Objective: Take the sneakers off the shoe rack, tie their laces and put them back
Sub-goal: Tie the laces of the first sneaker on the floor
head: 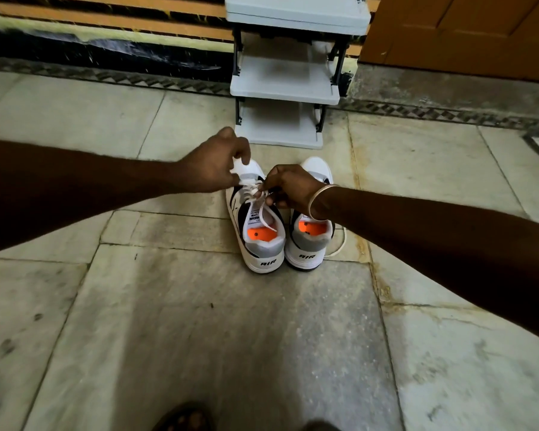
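Note:
Two white sneakers with black trim, grey heels and orange insoles stand side by side on the floor, heels toward me. Over the left sneaker (259,241) both hands work its white lace (257,194). My left hand (213,164) pinches one part of the lace above the toe. My right hand (288,188), with a metal bangle on the wrist, pinches another part at the tongue and covers much of the right sneaker (308,244). A loose lace (339,244) of the right sneaker trails on the floor. The white shoe rack (285,85) stands just behind, its shelves bare.
The floor is stone tile (199,321). An orange wooden door (461,35) is at the back right and a striped wall base (106,42) at the back left. A sandalled foot (184,418) shows at the bottom edge.

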Motion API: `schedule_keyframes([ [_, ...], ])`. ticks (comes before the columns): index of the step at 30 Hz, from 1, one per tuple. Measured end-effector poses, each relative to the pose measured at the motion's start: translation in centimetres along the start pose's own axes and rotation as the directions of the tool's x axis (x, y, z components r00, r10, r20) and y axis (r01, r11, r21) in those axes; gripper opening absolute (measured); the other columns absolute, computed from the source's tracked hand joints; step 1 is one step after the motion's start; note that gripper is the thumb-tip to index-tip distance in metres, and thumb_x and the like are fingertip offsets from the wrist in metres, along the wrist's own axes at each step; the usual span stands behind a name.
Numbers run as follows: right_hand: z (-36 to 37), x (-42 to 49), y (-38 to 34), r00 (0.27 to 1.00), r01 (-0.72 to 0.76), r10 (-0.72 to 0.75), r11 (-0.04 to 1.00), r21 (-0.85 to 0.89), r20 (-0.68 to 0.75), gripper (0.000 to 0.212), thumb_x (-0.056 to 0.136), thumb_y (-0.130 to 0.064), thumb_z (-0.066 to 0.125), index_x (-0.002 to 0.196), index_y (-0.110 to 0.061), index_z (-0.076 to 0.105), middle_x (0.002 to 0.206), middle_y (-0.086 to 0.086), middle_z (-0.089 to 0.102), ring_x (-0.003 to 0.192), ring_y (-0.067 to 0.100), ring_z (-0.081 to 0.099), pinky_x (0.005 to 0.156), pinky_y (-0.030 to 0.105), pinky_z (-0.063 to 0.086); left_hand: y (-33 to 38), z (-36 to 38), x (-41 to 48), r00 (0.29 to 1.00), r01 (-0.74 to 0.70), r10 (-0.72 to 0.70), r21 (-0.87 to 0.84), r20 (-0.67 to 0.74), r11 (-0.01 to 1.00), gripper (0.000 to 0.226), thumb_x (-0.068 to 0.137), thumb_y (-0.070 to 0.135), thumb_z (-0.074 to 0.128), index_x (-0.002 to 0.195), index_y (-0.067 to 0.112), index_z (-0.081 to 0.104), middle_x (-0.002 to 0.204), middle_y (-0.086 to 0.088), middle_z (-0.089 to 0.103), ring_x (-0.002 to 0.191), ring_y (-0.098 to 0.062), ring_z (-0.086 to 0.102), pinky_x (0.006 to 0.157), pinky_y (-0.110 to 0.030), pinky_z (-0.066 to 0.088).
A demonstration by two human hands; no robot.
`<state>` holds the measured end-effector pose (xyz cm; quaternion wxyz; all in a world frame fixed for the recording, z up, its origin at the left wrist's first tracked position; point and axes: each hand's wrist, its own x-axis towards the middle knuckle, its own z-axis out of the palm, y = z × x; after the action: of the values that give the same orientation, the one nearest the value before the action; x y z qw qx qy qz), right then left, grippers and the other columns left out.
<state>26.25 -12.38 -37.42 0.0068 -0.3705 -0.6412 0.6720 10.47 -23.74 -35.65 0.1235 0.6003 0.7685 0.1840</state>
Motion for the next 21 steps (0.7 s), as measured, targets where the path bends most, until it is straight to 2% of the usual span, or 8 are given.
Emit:
schedule_keyframes([
  [4, 0.0, 0.0, 0.0, 1.000, 0.012, -0.012, 1.000, 0.010, -0.011, 0.020, 0.085, 0.002, 0.060, 0.075, -0.012, 0.051, 0.065, 0.007, 0.069, 0.052, 0.018, 0.061, 0.047, 0.021, 0.042, 1.0, 1.3, -1.0, 0.993, -0.103, 0.104, -0.006, 0.058, 0.995, 0.024, 0.072, 0.027, 0.080, 0.086, 0.018, 0.062, 0.090, 0.002, 0.053, 0.070, -0.006, 0.052, 0.063, -0.026, 0.045],
  [6, 0.0, 0.0, 0.2, 1.000, 0.009, -0.009, 1.000, 0.002, -0.014, 0.020, 0.085, 0.003, 0.060, 0.074, -0.012, 0.052, 0.058, 0.005, 0.067, 0.053, 0.019, 0.061, 0.051, 0.024, 0.042, 1.1, 1.7, -1.0, 0.989, -0.110, 0.112, -0.023, 0.092, 0.994, 0.024, 0.072, 0.031, 0.083, 0.081, 0.015, 0.067, 0.081, 0.003, 0.059, 0.069, -0.007, 0.056, 0.064, -0.027, 0.047],
  [10, -0.1, -0.2, 0.3, 1.000, 0.001, -0.001, 1.000, 0.011, 0.005, 0.018, 0.087, 0.003, 0.058, 0.076, -0.011, 0.054, 0.068, 0.010, 0.065, 0.051, 0.018, 0.063, 0.054, 0.026, 0.041, 1.0, 1.7, -0.7, 0.989, -0.118, 0.118, -0.001, 0.090, 0.993, 0.015, 0.075, 0.026, 0.082, 0.078, 0.013, 0.074, 0.070, 0.011, 0.056, 0.066, -0.010, 0.056, 0.064, -0.028, 0.046],
  [16, -0.4, -0.1, 0.2, 0.999, 0.000, -0.002, 0.999, 0.038, 0.041, 0.012, 0.089, -0.004, 0.064, 0.080, -0.011, 0.060, 0.078, 0.009, 0.070, 0.060, 0.021, 0.069, 0.047, 0.022, 0.044, 0.2, 1.3, -0.5, 0.983, -0.138, 0.130, 0.054, 0.126, 0.989, 0.011, 0.077, 0.020, 0.080, 0.075, 0.015, 0.069, 0.075, 0.005, 0.057, 0.068, -0.013, 0.055, 0.065, -0.026, 0.042],
  [21, -1.4, 0.2, 0.6, 0.999, 0.017, -0.017, 1.000, 0.010, 0.038, 0.011, 0.088, -0.011, 0.070, 0.081, -0.009, 0.061, 0.084, 0.011, 0.074, 0.062, 0.021, 0.068, 0.044, 0.021, 0.046, -1.1, 0.3, -0.9, 0.976, -0.169, 0.147, 0.130, 0.160, 0.977, 0.015, 0.074, 0.014, 0.072, 0.069, 0.016, 0.058, 0.073, 0.002, 0.052, 0.066, -0.017, 0.051, 0.063, -0.031, 0.043],
])
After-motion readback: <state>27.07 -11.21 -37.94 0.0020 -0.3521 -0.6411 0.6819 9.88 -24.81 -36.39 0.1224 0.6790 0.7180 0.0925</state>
